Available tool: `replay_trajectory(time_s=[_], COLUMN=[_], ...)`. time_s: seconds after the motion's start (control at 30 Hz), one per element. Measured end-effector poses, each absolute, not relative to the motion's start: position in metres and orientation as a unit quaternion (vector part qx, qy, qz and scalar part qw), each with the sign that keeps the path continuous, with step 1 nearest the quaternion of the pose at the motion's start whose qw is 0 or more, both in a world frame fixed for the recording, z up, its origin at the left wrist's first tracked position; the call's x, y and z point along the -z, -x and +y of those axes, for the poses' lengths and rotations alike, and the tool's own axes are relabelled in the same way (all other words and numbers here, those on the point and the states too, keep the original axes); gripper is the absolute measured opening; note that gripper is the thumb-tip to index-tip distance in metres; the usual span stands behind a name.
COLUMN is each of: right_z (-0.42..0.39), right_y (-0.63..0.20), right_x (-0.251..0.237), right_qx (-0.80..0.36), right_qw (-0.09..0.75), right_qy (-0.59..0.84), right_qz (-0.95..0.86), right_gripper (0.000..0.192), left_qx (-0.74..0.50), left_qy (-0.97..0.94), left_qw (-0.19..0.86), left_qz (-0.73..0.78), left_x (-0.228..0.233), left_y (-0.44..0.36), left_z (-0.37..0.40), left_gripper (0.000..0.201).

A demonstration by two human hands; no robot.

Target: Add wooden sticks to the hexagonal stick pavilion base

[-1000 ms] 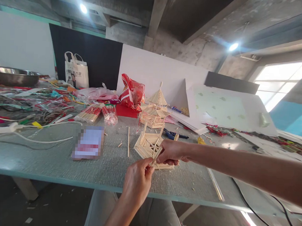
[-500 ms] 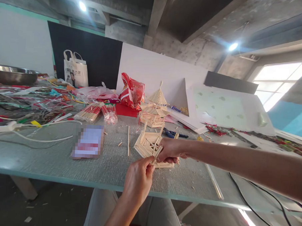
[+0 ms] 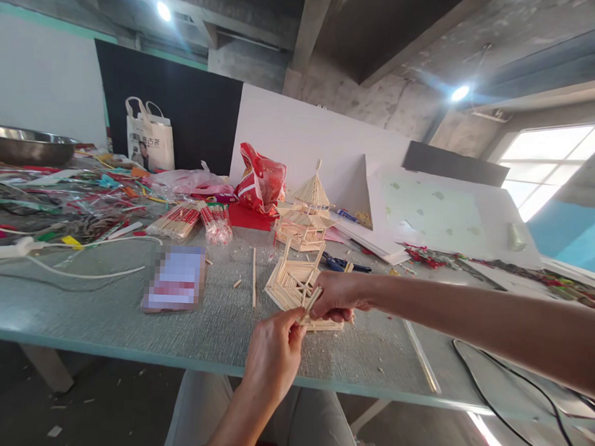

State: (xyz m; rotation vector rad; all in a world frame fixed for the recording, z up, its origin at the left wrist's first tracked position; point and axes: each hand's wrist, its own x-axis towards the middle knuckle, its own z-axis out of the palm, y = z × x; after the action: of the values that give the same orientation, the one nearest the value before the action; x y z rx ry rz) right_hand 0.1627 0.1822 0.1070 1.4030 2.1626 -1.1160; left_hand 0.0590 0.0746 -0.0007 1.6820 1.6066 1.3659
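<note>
Low over the table, my left hand (image 3: 275, 350) pinches the lower end of a short pair of pale wooden sticks (image 3: 312, 301) between thumb and fingertips. My right hand (image 3: 332, 297) is closed right beside the sticks, its curled fingers over the near side of a small stick-built structure (image 3: 288, 278). What those fingers grip is hidden. The structure has a slatted floor and upright posts, and my right hand and wrist cover part of it. Behind it stands a pagoda-like stick model (image 3: 311, 194) with a pointed roof.
A loose stick (image 3: 254, 278) and a phone-like, pixelated object (image 3: 175, 280) lie to the left. Blue-handled pliers (image 3: 347, 264) rest behind my right wrist. Bundled red-tipped sticks (image 3: 177, 219) and a red bag (image 3: 261, 182) are farther back. A clear rod (image 3: 422, 357) and black cables (image 3: 512, 390) lie right.
</note>
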Motion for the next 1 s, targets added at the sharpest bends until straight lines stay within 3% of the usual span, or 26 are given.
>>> replay_trajectory(time_s=[1.0], right_z=[0.1771], right_y=[-0.1621], right_x=[-0.1108], right_qx=[0.372], right_qw=[0.168], right_qy=[-0.487], right_qz=[0.772], right_gripper=[0.01], left_qx=[-0.495], left_qy=[-0.607], left_qw=[0.204], left_qz=[0.587], left_x=[-0.001], left_y=[-0.059], left_z=[0.0736], left_gripper=[0.028])
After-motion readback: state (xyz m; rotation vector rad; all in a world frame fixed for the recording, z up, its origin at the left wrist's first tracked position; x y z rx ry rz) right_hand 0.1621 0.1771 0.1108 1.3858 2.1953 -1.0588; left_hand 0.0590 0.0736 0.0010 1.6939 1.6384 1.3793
